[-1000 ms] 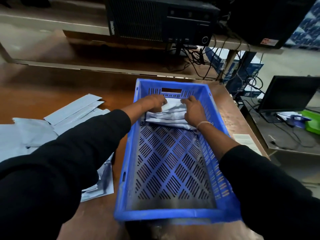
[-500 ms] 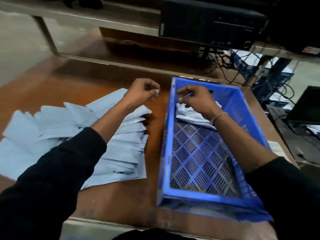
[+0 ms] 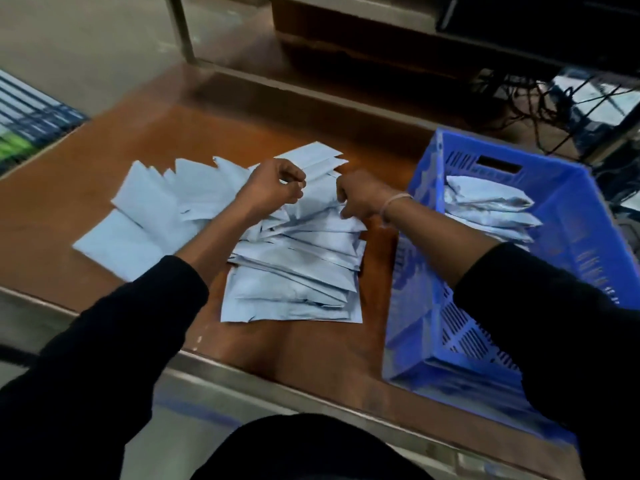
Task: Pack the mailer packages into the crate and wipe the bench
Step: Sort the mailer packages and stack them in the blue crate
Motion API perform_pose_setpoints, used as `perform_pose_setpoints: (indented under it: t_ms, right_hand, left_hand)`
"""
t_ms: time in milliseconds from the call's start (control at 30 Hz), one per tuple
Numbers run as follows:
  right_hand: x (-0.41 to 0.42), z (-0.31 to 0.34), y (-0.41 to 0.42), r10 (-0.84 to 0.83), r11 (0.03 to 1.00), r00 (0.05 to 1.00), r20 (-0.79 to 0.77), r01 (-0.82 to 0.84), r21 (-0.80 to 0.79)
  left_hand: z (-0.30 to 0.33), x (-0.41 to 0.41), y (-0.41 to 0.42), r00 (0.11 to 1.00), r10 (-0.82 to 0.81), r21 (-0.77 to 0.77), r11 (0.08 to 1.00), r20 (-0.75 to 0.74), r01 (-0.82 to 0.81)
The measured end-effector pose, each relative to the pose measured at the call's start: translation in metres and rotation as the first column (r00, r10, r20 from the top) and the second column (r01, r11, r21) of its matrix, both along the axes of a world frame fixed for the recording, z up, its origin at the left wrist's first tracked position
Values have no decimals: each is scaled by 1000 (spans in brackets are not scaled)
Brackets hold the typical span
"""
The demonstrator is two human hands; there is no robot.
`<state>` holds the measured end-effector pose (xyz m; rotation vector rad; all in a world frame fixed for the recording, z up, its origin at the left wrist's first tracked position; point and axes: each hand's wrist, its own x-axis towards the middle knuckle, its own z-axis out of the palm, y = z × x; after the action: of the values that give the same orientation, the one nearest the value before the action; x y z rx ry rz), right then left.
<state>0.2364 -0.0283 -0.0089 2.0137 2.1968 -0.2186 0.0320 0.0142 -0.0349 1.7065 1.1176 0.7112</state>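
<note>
Head view: pale grey flat plastic mailer packages (image 3: 294, 271) lie fanned on the brown wooden bench (image 3: 104, 174). Left hand (image 3: 273, 188) and right hand (image 3: 360, 199), fingers curled, pinch the pile's top. Blue slotted plastic crate (image 3: 581, 216) beside holds a few mailers.

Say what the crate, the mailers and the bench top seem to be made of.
Crate: blue moulded plastic, going by its slotted walls. Mailers: probably thin grey plastic film, creased with a slight sheen. Bench top: smooth brown wood or laminate, metal-edged.
</note>
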Motion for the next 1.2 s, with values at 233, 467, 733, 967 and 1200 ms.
perform_pose_setpoints:
  t_ms: [233, 467, 733, 967, 1200]
  right_hand:
    - [-12, -37, 43, 44, 998, 998, 52, -46, 44]
    - [0, -32, 46, 77, 979, 977, -198, -36, 201]
    - [27, 32, 32, -98, 995, 705, -702, 91, -48]
    - [29, 4, 48, -324, 784, 753, -573, 552, 283]
    - [-2, -48, 51, -107, 993, 967, -230, 93, -70]
  left_hand:
    - [-9, -34, -6, 998, 48, -11, 999, 35, -48]
    - [3, -42, -5, 993, -18, 167, 985, -113, 37]
    - [21, -28, 15, 975, -137, 253, 951, -174, 179]
    - [23, -38, 33, 987, 107, 58, 992, 121, -115]
    - [6, -70, 45, 930, 325, -101, 945, 169, -312]
